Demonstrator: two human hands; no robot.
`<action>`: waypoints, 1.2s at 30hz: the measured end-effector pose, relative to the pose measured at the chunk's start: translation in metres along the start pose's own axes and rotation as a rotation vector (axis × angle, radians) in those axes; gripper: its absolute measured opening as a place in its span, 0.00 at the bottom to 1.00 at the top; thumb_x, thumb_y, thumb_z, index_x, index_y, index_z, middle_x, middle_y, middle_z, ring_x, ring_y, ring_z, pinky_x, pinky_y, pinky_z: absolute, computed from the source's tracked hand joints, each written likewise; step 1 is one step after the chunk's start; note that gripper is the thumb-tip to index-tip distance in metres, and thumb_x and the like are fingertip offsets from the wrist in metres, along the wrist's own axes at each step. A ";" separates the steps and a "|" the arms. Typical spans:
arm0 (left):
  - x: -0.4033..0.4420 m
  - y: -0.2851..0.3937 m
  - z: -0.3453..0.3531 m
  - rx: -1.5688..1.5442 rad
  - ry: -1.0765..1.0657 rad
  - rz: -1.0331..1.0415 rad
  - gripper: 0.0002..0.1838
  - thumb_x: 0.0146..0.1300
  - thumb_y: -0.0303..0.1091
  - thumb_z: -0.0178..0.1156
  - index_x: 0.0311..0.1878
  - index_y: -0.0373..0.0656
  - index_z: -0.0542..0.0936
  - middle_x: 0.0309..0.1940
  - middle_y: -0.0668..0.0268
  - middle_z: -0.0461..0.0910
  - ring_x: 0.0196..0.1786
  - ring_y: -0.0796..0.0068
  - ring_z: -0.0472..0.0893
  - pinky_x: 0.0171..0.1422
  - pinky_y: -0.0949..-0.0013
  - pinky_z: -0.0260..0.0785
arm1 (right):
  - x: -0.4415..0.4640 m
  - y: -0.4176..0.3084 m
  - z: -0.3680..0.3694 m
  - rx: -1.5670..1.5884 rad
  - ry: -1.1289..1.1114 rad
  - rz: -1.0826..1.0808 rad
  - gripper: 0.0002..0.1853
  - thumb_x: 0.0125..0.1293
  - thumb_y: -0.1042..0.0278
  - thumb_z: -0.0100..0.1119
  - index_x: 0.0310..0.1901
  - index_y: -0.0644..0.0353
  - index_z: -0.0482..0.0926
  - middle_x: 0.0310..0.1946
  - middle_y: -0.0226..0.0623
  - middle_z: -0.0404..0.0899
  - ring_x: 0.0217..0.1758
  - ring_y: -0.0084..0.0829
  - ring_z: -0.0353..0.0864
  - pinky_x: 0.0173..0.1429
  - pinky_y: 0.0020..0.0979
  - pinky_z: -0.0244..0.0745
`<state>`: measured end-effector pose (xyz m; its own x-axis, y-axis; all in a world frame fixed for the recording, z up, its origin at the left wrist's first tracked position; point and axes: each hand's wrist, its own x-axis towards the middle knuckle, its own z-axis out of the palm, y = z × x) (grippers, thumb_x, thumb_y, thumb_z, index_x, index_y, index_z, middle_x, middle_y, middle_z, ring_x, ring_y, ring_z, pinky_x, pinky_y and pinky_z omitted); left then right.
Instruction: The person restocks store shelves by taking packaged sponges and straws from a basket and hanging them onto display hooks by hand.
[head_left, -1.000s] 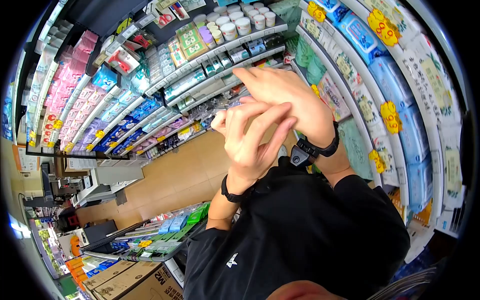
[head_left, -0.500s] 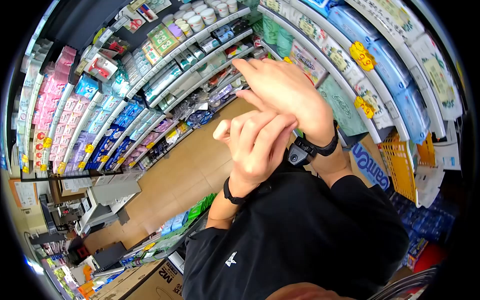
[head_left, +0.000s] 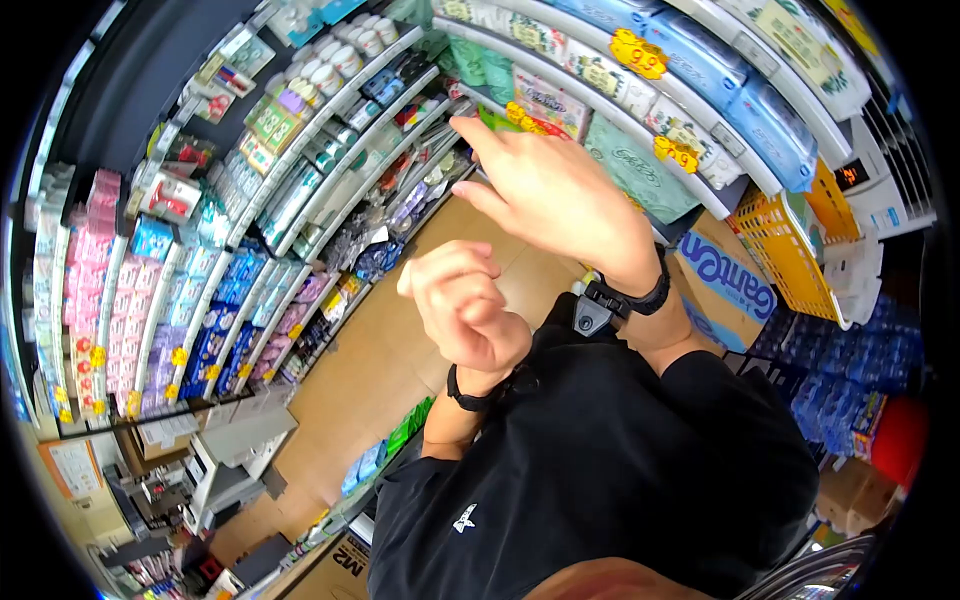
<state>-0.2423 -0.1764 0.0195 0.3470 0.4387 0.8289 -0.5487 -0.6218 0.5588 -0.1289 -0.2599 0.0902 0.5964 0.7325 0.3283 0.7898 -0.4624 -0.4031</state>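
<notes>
My left hand [head_left: 465, 305], with a black band at its wrist, is held in front of my chest. Its fingers are curled in, and nothing shows in them. Above it and to the right is my right hand [head_left: 560, 195], back side up. The thumb and forefinger of that hand point to the upper left, spread apart with nothing between them. A black strap with a small dark device [head_left: 597, 308] sits on the right wrist. The two hands are apart, over the tan floor [head_left: 370, 350] of a shop aisle.
Shelves of pink and blue packets [head_left: 140, 330] curve along the left. White tubs [head_left: 325, 75] stand on a shelf at the top. Blue wipe packs [head_left: 770, 130] line the right shelf. Below them are a yellow basket [head_left: 785, 255], a carton [head_left: 725, 280] and wrapped bottles [head_left: 840, 400].
My left hand has come away from my right wrist, down and to the left, and its fingers have curled in. The view has turned, with the basket and carton now farther in.
</notes>
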 end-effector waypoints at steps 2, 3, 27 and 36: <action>0.005 0.006 0.007 0.199 -0.114 0.147 0.27 0.79 0.54 0.48 0.38 0.35 0.76 0.43 0.52 0.79 0.46 0.57 0.81 0.56 0.62 0.71 | -0.006 0.008 -0.007 -0.009 -0.018 0.065 0.22 0.68 0.61 0.64 0.54 0.69 0.71 0.28 0.49 0.83 0.34 0.52 0.86 0.33 0.46 0.80; 0.009 0.012 0.013 0.140 -0.335 0.244 0.27 0.79 0.54 0.49 0.42 0.34 0.80 0.46 0.50 0.81 0.51 0.54 0.82 0.58 0.61 0.71 | -0.011 0.013 -0.009 -0.002 -0.053 0.114 0.24 0.68 0.61 0.63 0.57 0.70 0.69 0.28 0.49 0.83 0.33 0.53 0.85 0.33 0.47 0.79; -0.070 0.122 0.240 -0.406 -1.115 0.428 0.23 0.51 0.38 0.71 0.53 0.47 0.88 0.56 0.70 0.86 0.63 0.70 0.80 0.76 0.58 0.51 | -0.275 0.180 -0.068 0.029 0.445 0.436 0.24 0.71 0.59 0.53 0.64 0.63 0.71 0.40 0.47 0.80 0.41 0.51 0.82 0.42 0.44 0.78; -0.116 0.154 0.385 -0.535 -1.202 0.395 0.09 0.62 0.27 0.61 0.42 0.45 0.88 0.42 0.65 0.88 0.49 0.66 0.84 0.69 0.57 0.60 | -0.379 0.234 -0.112 0.090 0.490 0.708 0.21 0.63 0.69 0.63 0.56 0.63 0.73 0.40 0.52 0.85 0.45 0.54 0.84 0.46 0.47 0.79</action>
<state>-0.0741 -0.5728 0.0193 0.3890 -0.7048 0.5932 -0.8925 -0.1289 0.4323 -0.1542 -0.7018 -0.0325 0.9545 -0.0208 0.2975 0.2070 -0.6719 -0.7111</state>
